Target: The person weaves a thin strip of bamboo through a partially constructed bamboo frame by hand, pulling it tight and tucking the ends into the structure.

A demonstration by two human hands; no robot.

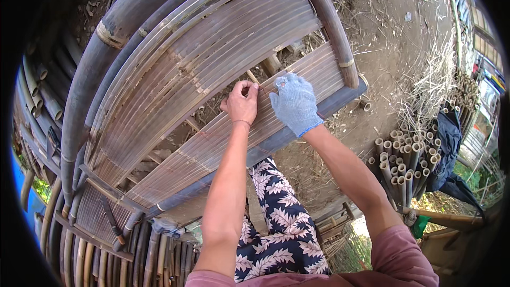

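A bamboo bench (255, 151) with a dark pole frame stretches in front of me, its seat made of long thin slats (180, 172) laid side by side. My bare left hand (243, 102) is over the gap along the far edge of the nearer slats, thumb and forefinger pinched together; what they hold is too small to make out. Just right of it, my right hand (295, 102), in a grey-blue knit glove, is curled over the same slats. Its fingertips are partly hidden, as is anything in them. Thin reddish strands (210, 137) lie across the slats.
At the left end of the bench lies a knife (112, 222). Bundled bamboo tubes (406, 162) stand at right beside a dark cloth (446, 149). Straw-like shavings (433, 87) pile up behind them. More bamboo poles (159, 255) fill the lower left.
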